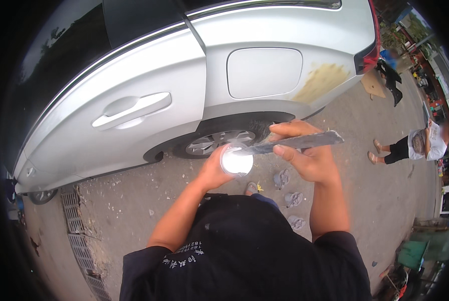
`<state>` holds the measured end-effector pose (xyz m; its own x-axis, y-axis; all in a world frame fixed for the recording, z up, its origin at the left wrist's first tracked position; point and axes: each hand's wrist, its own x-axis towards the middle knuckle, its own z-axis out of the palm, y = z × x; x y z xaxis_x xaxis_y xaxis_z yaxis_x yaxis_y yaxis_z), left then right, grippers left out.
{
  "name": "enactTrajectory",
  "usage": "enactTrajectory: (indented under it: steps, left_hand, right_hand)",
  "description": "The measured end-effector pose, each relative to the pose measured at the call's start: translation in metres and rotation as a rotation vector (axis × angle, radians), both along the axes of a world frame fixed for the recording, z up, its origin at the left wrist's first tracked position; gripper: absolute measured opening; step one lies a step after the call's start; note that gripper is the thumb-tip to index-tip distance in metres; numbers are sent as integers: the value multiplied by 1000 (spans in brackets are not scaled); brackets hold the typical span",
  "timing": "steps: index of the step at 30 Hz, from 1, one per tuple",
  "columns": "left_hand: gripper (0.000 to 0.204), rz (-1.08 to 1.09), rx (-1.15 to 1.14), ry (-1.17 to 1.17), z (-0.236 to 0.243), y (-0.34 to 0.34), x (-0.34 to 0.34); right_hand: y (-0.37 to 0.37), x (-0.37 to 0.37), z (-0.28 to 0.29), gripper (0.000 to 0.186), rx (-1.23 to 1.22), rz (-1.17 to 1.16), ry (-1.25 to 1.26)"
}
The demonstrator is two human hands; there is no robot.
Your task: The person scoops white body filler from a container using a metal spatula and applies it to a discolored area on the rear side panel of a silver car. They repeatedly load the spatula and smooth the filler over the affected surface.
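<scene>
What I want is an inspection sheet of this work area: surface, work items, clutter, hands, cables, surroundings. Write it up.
Surface: grey pavement, scattered with pale specks.
Work items: clear cup with white contents; flat grey spatula, its tip at the cup's mouth, contact unclear.
Clutter: three crumpled grey pieces on the ground, material unclear; cardboard sheet beyond the car's rear.
Hands: left hand grips the cup; right hand pinches the spatula.
Cables: nothing seen.
Surroundings: silver-white car ahead, tan patch between fuel-filler door and taillight; drain grating at left; standing bystander at right.
</scene>
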<state>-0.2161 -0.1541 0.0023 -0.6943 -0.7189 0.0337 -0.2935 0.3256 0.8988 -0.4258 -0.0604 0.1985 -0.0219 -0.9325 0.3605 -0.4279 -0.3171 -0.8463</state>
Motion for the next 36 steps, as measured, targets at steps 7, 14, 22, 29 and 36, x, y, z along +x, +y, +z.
enactTrajectory:
  steps: [7, 14, 22, 29, 36]
  left_hand:
    - [82, 71, -17, 66, 3, 1, 10]
    - [85, 60, -119, 77, -7, 2, 9]
    - [82, 78, 48, 181, -18, 2, 5]
    - [78, 75, 86, 213, -7, 2, -10]
    - [77, 57, 8, 192, -4, 0, -15]
  right_hand:
    - [10, -18, -7, 38, 4, 74, -73]
    - [1, 11, -1, 32, -27, 355, 305]
    - [-9, 15, 2, 35, -50, 310, 193]
    - [19, -17, -4, 36, 124, 94, -77]
    - [18, -13, -15, 38, 165, -91, -54]
